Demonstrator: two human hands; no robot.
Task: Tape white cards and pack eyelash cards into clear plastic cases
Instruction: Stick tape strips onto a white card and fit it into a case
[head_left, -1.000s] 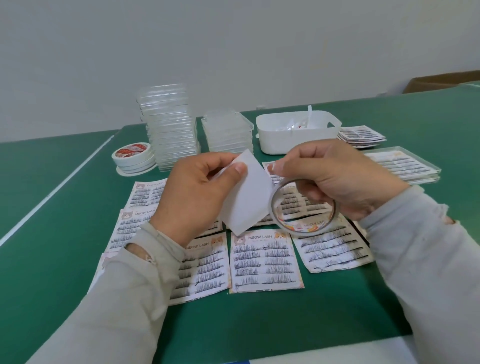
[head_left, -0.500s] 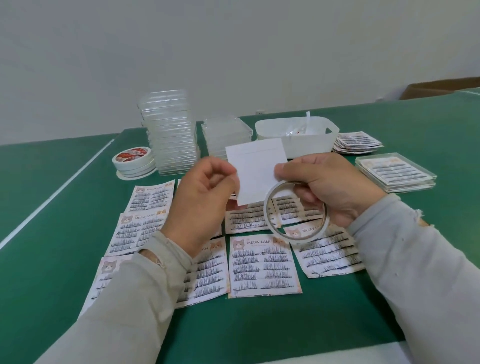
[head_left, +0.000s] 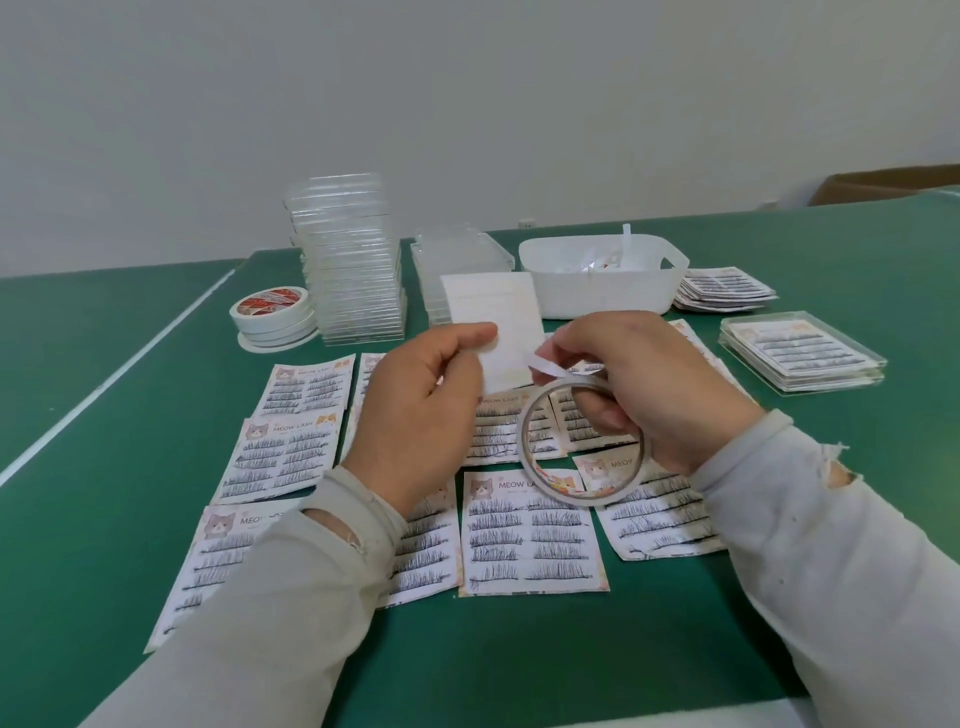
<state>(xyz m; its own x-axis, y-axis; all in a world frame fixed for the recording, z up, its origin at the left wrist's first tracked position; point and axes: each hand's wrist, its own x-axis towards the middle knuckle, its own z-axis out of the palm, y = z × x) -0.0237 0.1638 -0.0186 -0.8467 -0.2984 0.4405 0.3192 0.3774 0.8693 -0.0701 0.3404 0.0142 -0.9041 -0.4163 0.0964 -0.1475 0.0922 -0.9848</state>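
My left hand (head_left: 421, 410) pinches a white card (head_left: 498, 322) by its lower left corner and holds it upright above the table. My right hand (head_left: 644, 384) grips a thin tape roll (head_left: 582, 447), with a short white tape end (head_left: 545, 366) lifted beside the card's lower right edge. Several eyelash cards (head_left: 530, 535) printed "MEOW LASH" lie flat on the green table (head_left: 104, 519) under both hands. Two stacks of clear plastic cases (head_left: 353, 260) stand at the back.
Spare tape rolls (head_left: 272, 314) sit at back left. A white bin (head_left: 602, 283) with scraps stands at back centre, a pile of eyelash cards (head_left: 724, 291) to its right. Packed cases (head_left: 802, 356) lie at the right. A cardboard box (head_left: 893, 184) is far right.
The card has turned from tilted to upright and facing me. My right hand has peeled a short tape end off the roll near the card's edge.
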